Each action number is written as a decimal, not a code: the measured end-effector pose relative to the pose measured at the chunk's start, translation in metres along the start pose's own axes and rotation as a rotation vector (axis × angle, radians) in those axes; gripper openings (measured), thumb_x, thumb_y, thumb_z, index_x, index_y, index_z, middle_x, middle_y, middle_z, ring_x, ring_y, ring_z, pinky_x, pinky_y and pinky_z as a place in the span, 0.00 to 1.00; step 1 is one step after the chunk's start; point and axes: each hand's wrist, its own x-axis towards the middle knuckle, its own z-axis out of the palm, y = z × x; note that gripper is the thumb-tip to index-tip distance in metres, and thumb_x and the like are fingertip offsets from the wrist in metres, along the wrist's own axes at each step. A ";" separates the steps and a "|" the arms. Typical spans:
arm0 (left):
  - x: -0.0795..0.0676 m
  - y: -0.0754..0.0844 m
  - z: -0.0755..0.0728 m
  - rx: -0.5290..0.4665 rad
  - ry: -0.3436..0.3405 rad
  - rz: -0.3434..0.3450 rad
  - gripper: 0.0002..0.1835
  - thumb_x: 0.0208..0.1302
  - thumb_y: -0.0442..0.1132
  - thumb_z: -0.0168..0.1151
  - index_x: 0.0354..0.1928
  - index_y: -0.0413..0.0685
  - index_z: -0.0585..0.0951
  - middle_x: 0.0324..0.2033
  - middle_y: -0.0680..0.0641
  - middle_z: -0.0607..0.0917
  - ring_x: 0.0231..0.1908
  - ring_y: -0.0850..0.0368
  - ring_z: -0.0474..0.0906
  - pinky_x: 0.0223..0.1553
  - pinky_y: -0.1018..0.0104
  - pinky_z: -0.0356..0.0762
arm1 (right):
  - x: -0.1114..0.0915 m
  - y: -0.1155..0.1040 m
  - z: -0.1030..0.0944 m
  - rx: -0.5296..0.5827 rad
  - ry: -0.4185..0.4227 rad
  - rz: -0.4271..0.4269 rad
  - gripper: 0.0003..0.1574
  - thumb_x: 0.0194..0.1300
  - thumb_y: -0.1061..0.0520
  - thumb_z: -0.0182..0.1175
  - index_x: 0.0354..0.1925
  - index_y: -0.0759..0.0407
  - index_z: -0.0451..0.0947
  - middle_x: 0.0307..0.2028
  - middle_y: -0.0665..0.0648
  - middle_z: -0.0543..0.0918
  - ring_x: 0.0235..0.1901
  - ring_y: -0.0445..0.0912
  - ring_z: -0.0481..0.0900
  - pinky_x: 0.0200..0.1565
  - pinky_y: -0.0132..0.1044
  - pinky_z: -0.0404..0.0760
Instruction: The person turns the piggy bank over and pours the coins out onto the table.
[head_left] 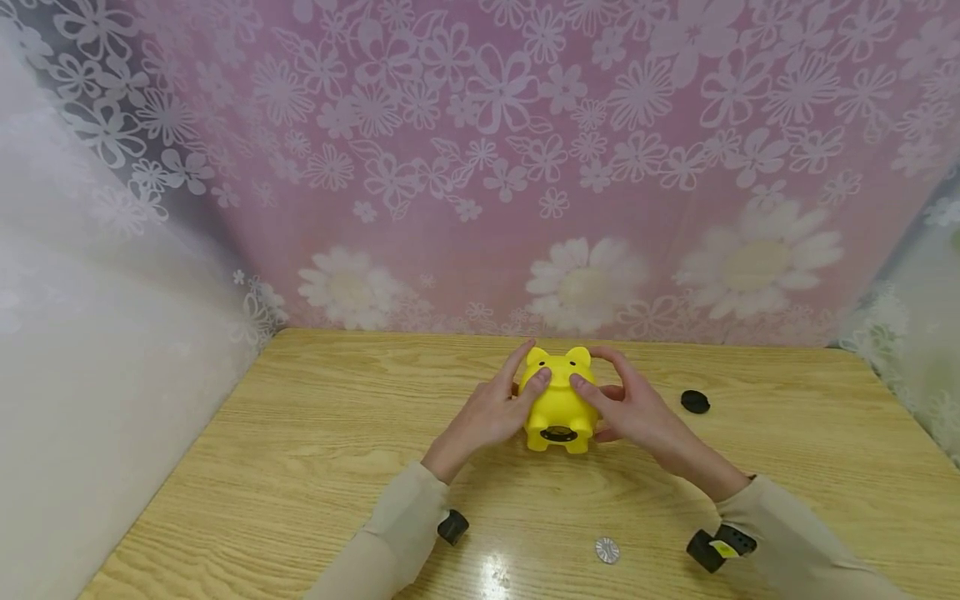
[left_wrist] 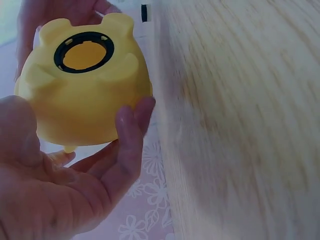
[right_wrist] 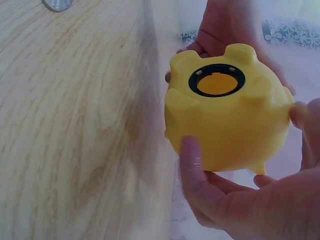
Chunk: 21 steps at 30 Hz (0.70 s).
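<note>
A yellow piggy bank (head_left: 561, 407) is held between both hands, its snout and ears toward the top in the head view. My left hand (head_left: 491, 414) grips its left side, thumb on the front near the snout. On the opposite side my right hand (head_left: 637, 417) grips it the same way. Both wrist views show the underside with stubby legs and a round hole framed by a black ring (left_wrist: 61, 59); the hole has no cover in it. Yellow inner walls show through the ring (right_wrist: 191, 82) in the right wrist view.
A round black cap (head_left: 695, 402) lies on the wooden table (head_left: 337, 433) to the right of the hands. Nearer the front lies a silver coin (head_left: 607, 550), also seen as a coin (right_wrist: 58, 4) in the right wrist view. Behind the table hangs a pink flowered curtain (head_left: 465, 250).
</note>
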 end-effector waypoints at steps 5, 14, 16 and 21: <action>0.000 -0.002 -0.002 -0.112 -0.055 -0.020 0.38 0.71 0.75 0.41 0.79 0.83 0.48 0.49 0.37 0.88 0.27 0.48 0.87 0.30 0.56 0.87 | 0.000 -0.001 -0.001 0.042 -0.045 0.035 0.52 0.74 0.33 0.55 0.81 0.43 0.39 0.66 0.77 0.72 0.46 0.59 0.89 0.41 0.54 0.90; 0.002 -0.006 -0.003 -0.189 -0.117 -0.018 0.40 0.71 0.75 0.43 0.80 0.79 0.48 0.47 0.37 0.88 0.27 0.45 0.88 0.31 0.52 0.88 | 0.000 -0.001 -0.003 0.062 -0.075 0.047 0.50 0.75 0.34 0.55 0.80 0.44 0.40 0.63 0.77 0.73 0.44 0.57 0.89 0.43 0.53 0.90; 0.002 -0.006 -0.004 -0.190 -0.124 -0.013 0.41 0.71 0.75 0.43 0.80 0.78 0.48 0.47 0.37 0.88 0.28 0.43 0.88 0.31 0.51 0.88 | 0.001 -0.002 -0.004 0.071 -0.071 0.052 0.51 0.74 0.33 0.55 0.80 0.43 0.40 0.63 0.76 0.74 0.44 0.57 0.89 0.44 0.53 0.90; 0.002 -0.005 -0.006 -0.212 -0.122 0.006 0.40 0.71 0.73 0.47 0.80 0.81 0.47 0.50 0.37 0.87 0.29 0.42 0.88 0.33 0.50 0.88 | 0.001 -0.003 -0.004 0.086 -0.068 0.026 0.50 0.75 0.35 0.56 0.80 0.43 0.41 0.65 0.76 0.72 0.47 0.56 0.89 0.46 0.54 0.89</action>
